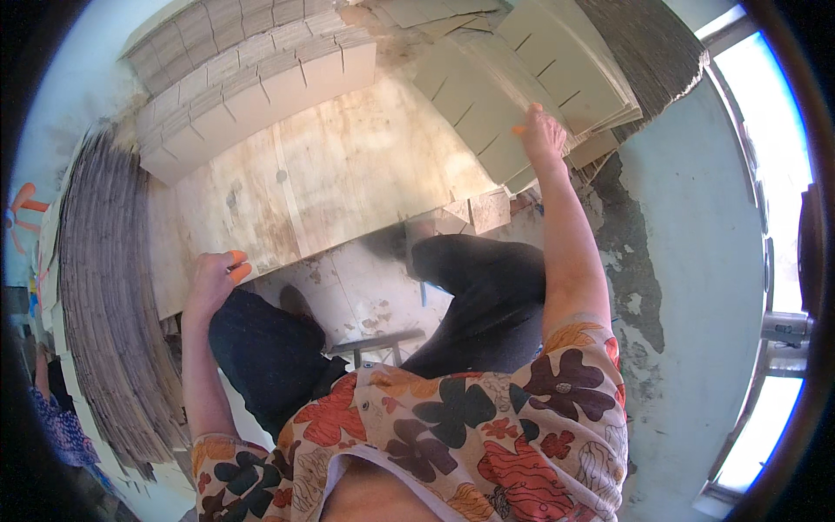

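Observation:
Orange covers sit on the fingertips of both my hands. My left hand (214, 280) is at the front edge of the wooden tabletop (330, 165), thumb and forefinger apart with nothing between them. Out to the far right, my right hand (544, 139) touches the edge of a stack of slotted cardboard strips (474, 100), its forefinger and thumb apart. Its other fingers are partly hidden. Beside it leans another stack of slotted cardboard (565, 65). Along the far left stands a long row of slotted cardboard strips (261, 91), slots upward.
A tall pile of brown cardboard (104, 304) stands left of the table. Darker cardboard (648, 48) is stacked at the far right, by the wall. Small cardboard pieces (489, 211) lie at the front right corner. Another person's patterned sleeve (65, 431) shows at far left.

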Action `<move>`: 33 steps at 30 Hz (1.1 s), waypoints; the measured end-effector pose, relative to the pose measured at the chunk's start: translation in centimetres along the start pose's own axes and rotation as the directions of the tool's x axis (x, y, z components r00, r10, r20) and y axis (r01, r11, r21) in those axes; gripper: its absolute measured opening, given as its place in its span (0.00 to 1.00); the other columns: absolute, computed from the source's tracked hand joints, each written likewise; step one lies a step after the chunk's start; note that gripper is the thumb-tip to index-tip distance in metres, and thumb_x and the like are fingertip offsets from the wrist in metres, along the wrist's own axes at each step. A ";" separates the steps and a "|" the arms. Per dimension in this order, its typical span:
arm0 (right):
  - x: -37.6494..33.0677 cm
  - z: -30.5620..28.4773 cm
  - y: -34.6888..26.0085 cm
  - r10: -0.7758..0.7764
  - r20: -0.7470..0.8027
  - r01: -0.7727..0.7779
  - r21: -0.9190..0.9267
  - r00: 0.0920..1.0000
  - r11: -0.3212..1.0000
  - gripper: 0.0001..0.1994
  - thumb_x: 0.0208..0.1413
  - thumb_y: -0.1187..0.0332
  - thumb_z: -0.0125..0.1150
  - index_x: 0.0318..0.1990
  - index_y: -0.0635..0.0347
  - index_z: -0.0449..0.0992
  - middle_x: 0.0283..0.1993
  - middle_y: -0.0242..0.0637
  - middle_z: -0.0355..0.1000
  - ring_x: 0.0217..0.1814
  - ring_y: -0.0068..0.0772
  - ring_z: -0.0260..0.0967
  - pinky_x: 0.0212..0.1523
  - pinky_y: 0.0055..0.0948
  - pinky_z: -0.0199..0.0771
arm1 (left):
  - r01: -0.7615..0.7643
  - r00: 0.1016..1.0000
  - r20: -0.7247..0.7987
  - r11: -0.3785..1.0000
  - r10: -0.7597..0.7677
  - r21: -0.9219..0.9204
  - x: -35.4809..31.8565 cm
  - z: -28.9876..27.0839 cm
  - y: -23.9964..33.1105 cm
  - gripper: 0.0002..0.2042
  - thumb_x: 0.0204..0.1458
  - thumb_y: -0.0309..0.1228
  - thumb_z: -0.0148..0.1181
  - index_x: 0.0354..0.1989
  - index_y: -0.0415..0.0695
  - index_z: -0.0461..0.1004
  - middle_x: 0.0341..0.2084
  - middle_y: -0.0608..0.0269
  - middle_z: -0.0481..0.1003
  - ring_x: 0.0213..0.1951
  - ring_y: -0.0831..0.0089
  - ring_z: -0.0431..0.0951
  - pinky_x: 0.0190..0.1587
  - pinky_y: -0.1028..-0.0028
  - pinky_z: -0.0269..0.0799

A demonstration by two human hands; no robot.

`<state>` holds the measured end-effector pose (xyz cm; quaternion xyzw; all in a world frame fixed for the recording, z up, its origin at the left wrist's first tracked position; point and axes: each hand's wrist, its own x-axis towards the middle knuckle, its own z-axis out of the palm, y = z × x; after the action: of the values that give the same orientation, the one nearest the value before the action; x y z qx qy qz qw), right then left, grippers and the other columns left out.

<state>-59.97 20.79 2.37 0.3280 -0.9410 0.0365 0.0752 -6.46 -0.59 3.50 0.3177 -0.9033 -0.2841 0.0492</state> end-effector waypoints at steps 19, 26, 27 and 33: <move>-4.3 -7.9 -15.9 0.125 -0.363 0.224 0.773 0.923 0.593 0.18 0.54 0.72 0.59 0.53 0.64 0.68 0.44 0.44 0.74 0.44 0.32 0.72 0.43 0.28 0.70 | -0.196 0.798 -0.500 0.930 0.335 0.310 27.4 1.2 2.6 0.20 0.40 0.30 0.68 0.41 0.39 0.67 0.38 0.57 0.72 0.46 0.58 0.68 0.48 0.63 0.66; -4.3 -5.8 -18.1 0.068 -0.328 0.229 0.778 0.942 0.585 0.20 0.56 0.77 0.56 0.57 0.64 0.65 0.50 0.44 0.72 0.51 0.30 0.70 0.50 0.26 0.68 | -0.079 0.852 -0.430 0.886 0.298 0.457 34.4 2.9 3.0 0.17 0.40 0.25 0.66 0.39 0.39 0.68 0.38 0.54 0.72 0.48 0.58 0.68 0.49 0.61 0.65; -4.3 -5.6 -18.2 0.067 -0.314 0.219 0.783 0.947 0.583 0.21 0.56 0.77 0.56 0.57 0.64 0.65 0.51 0.44 0.72 0.51 0.29 0.69 0.50 0.26 0.68 | -0.064 0.867 -0.414 0.884 0.279 0.462 35.0 3.0 2.8 0.15 0.40 0.24 0.64 0.37 0.39 0.68 0.36 0.54 0.72 0.47 0.58 0.68 0.48 0.61 0.66; -4.4 -5.0 -17.9 -0.004 -0.375 0.297 0.726 0.927 0.620 0.22 0.56 0.78 0.56 0.59 0.63 0.63 0.53 0.42 0.71 0.52 0.27 0.69 0.51 0.25 0.68 | -0.122 0.875 -0.375 0.888 0.308 0.444 36.1 2.3 2.2 0.07 0.41 0.22 0.58 0.30 0.41 0.68 0.25 0.55 0.72 0.39 0.59 0.72 0.38 0.62 0.70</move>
<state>-44.87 10.03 6.92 0.3959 -0.7750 0.4842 0.0905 -36.91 -19.85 -0.54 0.2712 -0.9384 -0.0043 0.2142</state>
